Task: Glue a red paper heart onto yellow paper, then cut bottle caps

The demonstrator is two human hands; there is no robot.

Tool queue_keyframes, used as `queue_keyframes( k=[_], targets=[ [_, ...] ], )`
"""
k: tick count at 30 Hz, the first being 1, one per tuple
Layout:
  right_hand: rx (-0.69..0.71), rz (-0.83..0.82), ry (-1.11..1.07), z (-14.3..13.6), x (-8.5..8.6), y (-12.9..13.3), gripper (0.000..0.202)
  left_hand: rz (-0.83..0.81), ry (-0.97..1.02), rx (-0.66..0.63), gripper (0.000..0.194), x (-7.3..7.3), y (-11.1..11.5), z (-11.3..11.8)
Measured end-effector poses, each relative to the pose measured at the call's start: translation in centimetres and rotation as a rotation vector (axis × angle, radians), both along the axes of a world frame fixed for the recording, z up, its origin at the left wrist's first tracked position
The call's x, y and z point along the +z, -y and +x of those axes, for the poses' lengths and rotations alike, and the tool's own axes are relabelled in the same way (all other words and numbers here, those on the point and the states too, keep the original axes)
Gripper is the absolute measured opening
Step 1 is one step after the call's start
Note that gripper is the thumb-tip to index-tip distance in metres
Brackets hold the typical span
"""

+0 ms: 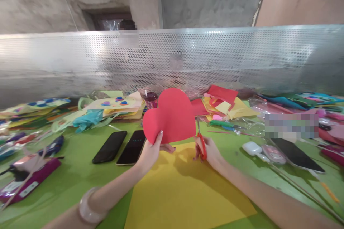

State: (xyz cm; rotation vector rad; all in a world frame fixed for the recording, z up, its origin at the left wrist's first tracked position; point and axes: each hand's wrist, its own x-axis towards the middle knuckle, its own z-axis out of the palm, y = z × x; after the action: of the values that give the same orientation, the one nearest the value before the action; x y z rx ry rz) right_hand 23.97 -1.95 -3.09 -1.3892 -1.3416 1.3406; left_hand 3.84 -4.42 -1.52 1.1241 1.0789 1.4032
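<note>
A red paper heart is raised above the table, tilted to the left. My left hand pinches its lower left edge, thumb in front and fingers behind. Just right of the heart's tip, my right hand grips red-handled scissors, whose blades point up beside the heart's right edge. Below both hands lies a large yellow paper sheet, flat on the green table. A white bracelet circles my left wrist.
Two phones, one black and one lit, lie left of the yellow sheet. A lidded cup stands behind the heart. Paper scraps, an earbud case, another phone and a purple power strip surround the area. A perforated metal screen closes the back.
</note>
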Motion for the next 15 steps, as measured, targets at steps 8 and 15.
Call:
queue_keyframes(
  k=[8, 15],
  targets=[
    [0.039, 0.012, 0.042, -0.60, -0.22, 0.57, 0.028, -0.014, 0.027, 0.015, 0.062, -0.04, 0.18, 0.28],
    [0.048, -0.002, 0.048, -0.52, -0.62, 0.33, 0.028, -0.008, 0.017, 0.020, 0.056, -0.11, 0.23, 0.34]
  ],
)
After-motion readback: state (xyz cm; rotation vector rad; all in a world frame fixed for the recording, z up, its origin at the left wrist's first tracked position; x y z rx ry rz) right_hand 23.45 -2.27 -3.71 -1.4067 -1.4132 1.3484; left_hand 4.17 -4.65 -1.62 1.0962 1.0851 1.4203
